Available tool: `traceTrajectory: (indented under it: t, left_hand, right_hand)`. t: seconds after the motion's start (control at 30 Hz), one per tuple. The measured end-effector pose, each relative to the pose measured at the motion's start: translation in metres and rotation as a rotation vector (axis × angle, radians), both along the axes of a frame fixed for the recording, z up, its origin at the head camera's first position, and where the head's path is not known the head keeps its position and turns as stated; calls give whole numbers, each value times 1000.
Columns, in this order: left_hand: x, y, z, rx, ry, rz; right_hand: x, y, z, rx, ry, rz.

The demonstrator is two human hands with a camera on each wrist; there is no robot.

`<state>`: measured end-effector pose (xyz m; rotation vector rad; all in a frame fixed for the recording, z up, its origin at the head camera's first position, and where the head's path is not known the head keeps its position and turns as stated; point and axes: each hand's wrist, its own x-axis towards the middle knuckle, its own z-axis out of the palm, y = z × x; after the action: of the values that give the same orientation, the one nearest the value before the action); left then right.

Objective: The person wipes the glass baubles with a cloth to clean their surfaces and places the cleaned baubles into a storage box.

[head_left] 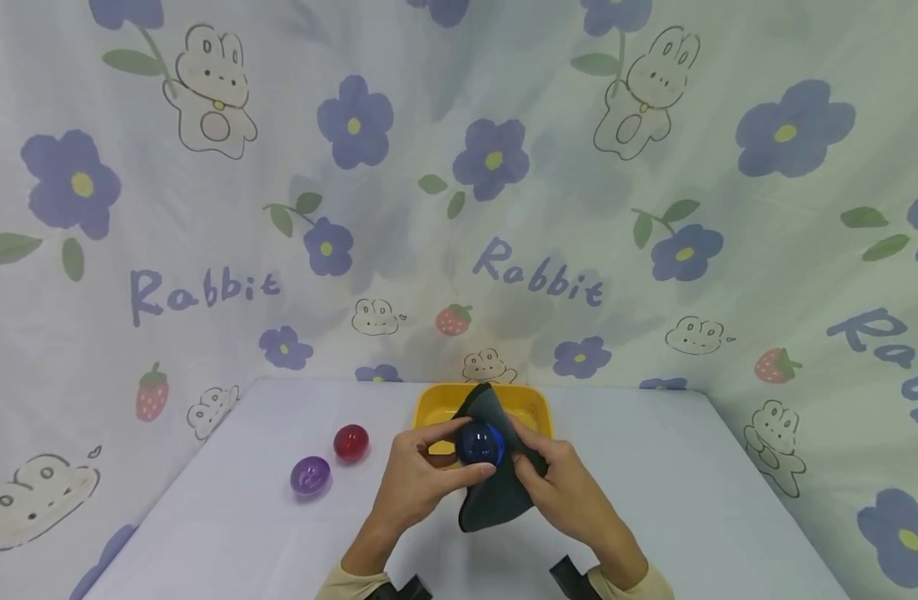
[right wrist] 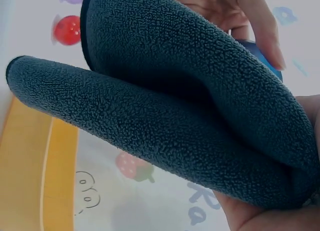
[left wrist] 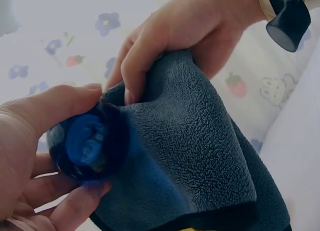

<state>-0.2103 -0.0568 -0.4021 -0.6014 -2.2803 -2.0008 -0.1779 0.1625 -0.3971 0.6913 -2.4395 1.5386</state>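
Observation:
My left hand (head_left: 416, 477) holds a glossy, see-through dark blue ball (head_left: 477, 442) between thumb and fingers. In the left wrist view the ball (left wrist: 89, 141) shows a lighter blue shape inside it. My right hand (head_left: 567, 483) pinches a dark grey-green fuzzy cloth (head_left: 498, 492) that lies against the ball's right side. The cloth (right wrist: 150, 121) is folded over and fills much of the right wrist view, hiding most of the ball there. Both hands are raised above the white table (head_left: 654, 500), in front of a yellow tray (head_left: 540, 408).
To the left on the table sit a red ball (head_left: 351, 443) and, nearer, a purple ball (head_left: 310, 476). The yellow tray stands near the back edge, partly covered by the cloth and hands. A rabbit-and-flower printed curtain (head_left: 414, 217) hangs behind the table.

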Motion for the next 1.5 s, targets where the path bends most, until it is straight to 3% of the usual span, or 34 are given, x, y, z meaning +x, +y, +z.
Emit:
traceTrajectory:
  t: [0.27,0.47,0.77,1.0,1.23,1.5]
  left_hand:
    - [-1,0,1,101,36,37]
    - [-4,1,0,126,37,47]
    - [-6,2,-2,10,23,122]
    - [-6,2,-2,-46,-27,136]
    - [-6,3,-1,-71,-57,114]
    - [-3,3,-6,-143,1,20]
  right_hand:
    - [4,-5,1,12,-29,1]
    - [5,-6,2,26,-24,-15]
    - [10,-7,6,57,-22,-56]
    - [14,-10,8,54,16,-69]
    - [12,-13,7,67,76,-105]
    - [9,-10,1,89,178,-78]
